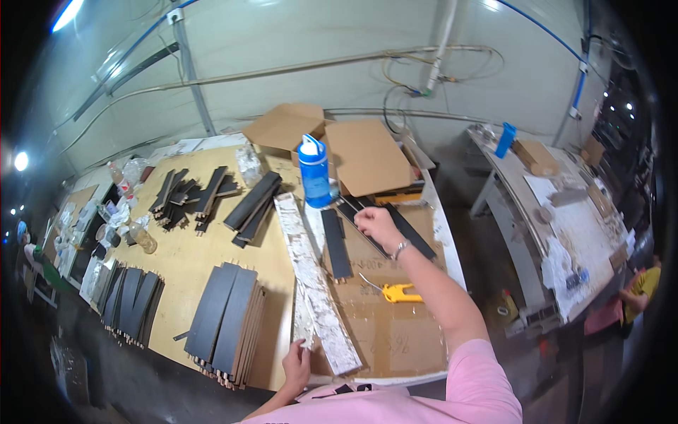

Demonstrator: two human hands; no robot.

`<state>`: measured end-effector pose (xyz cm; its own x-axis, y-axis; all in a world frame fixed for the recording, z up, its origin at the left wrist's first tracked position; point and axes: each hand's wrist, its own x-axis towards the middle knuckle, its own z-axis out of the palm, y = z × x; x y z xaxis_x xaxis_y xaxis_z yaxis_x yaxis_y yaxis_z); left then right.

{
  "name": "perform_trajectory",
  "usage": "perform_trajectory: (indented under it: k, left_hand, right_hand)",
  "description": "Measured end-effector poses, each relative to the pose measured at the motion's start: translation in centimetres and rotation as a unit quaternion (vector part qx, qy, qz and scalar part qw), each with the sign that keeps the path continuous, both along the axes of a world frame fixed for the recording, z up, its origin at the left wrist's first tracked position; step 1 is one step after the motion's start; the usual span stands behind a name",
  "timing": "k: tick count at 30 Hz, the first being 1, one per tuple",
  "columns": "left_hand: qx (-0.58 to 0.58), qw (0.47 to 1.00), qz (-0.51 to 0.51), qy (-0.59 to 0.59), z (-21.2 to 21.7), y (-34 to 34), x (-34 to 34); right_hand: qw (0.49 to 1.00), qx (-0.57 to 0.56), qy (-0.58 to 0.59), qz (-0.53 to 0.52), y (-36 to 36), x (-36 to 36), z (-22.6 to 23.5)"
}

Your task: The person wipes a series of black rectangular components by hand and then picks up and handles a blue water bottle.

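Observation:
My right hand (pixel 376 225) reaches far over the cardboard sheet (pixel 395 332) and pinches a long dark strip (pixel 360 226) near the blue water bottle (pixel 314 172). More dark strips (pixel 336 244) lie beside it. My left hand (pixel 297 364) rests at the near table edge, fingers on the near end of a long glue-stained white board (pixel 311 275) that runs down the table's middle. A yellow utility knife (pixel 399 292) lies on the cardboard under my right forearm.
Stacks of dark panels (pixel 226 318) lie on the wooden tabletop (pixel 183 254), with more piles (pixel 194 194) farther back left. An open cardboard box (pixel 357 152) stands behind the bottle. A second workbench (pixel 565 219) is at right, a person (pixel 639 293) beside it.

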<state>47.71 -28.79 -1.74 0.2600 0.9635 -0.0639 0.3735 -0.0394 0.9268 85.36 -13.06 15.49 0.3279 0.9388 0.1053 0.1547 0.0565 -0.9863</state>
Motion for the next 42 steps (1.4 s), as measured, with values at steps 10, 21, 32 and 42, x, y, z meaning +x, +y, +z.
perform_trajectory:
  k: [10,21,32,42]
  left_hand:
    - [0.184,0.947,-0.030,0.262,-0.4,-2.1,0.0]
    - [0.073,0.969,-0.040,0.231,3.5,-1.0,0.9]
    - [0.177,0.964,-0.041,0.193,0.2,-1.3,0.8]
    - [0.182,0.962,-0.116,-0.167,10.0,7.9,3.0]
  right_hand:
    - [0.972,0.061,-0.198,-0.115,27.2,-1.6,3.3]
    - [0.898,0.044,-0.383,-0.211,34.6,1.5,1.7]
    - [0.968,0.109,-0.225,-0.013,19.7,-4.6,14.9]
    - [0.987,0.053,-0.122,0.087,-2.2,-13.8,18.4]
